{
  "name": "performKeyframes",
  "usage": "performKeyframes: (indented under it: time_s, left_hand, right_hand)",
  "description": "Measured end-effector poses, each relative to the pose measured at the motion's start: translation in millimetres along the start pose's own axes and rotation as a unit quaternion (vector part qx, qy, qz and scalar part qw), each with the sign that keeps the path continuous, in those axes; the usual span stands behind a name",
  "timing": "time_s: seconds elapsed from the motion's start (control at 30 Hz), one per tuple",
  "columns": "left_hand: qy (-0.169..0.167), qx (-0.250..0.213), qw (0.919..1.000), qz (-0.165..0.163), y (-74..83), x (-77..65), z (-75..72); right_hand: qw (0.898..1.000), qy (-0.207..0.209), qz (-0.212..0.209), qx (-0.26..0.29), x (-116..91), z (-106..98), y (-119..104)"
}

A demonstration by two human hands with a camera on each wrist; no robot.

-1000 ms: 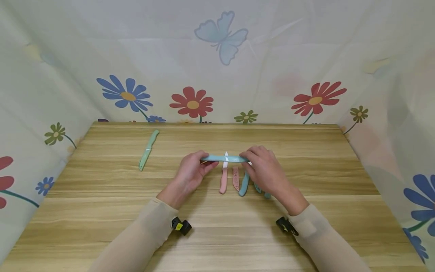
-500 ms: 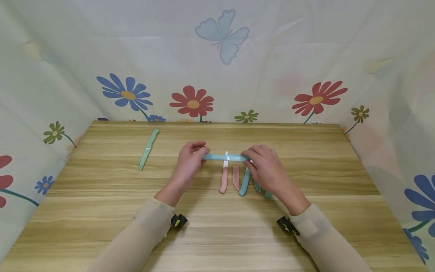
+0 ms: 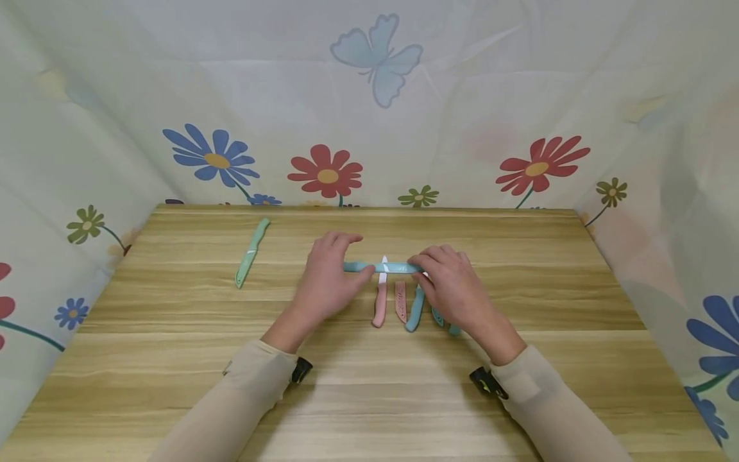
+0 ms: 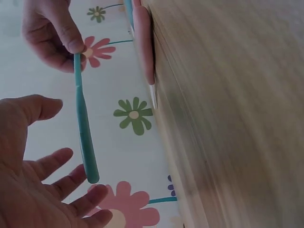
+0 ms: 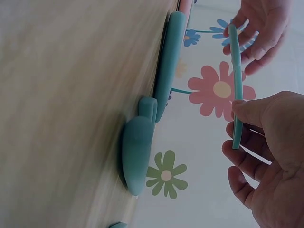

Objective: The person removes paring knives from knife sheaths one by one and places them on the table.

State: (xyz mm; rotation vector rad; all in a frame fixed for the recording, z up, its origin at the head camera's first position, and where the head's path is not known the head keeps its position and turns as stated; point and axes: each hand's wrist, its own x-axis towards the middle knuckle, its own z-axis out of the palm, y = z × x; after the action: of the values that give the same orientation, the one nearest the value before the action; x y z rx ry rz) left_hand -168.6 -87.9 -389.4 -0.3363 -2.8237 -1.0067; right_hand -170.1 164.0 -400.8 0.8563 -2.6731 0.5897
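Observation:
My right hand pinches a sheathed blue knife by its sheath end and holds it level above the table. Around the handle end, my left hand is spread, its thumb apart from its fingers; in the left wrist view the handle passes close to those fingertips, and whether they touch is unclear. Beneath lie a pink knife with its white blade bare, a pink sheath and a blue knife. A teal sheath and another blue handle are partly hidden by my right hand.
A green knife in its sheath lies at the back left of the wooden table. Flower-printed cloth encloses the table's back and sides.
My left hand has let go of the handle and spread its fingers, shifting slightly away from me. My right hand keeps holding the sheathed knife almost in place.

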Motion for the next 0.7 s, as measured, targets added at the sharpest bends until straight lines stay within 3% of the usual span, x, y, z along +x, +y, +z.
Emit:
performKeyframes:
  time_s: [0.1,0.3,0.53,0.7]
  left_hand:
    - [-0.007,0.066,0.9971,0.038,2.3,-1.5,0.4]
    - [-0.01,0.167,0.9803,0.105,4.5,-4.3,3.4]
    - [-0.008,0.211,0.9678,0.137,4.8,-5.5,7.4]
    - [-0.011,0.219,0.964,0.151,4.0,-6.1,10.9]
  right_hand:
    - [1.0,0.001,-0.002,0.0,0.3,0.3,-0.5]
    - [1.0,0.003,-0.001,-0.001,0.6,0.6,-0.9]
    - [1.0,0.003,-0.004,-0.002,-0.2,1.0,-1.9]
    - [1.0,0.001,-0.005,-0.004,-1.1,2.1,-2.1]
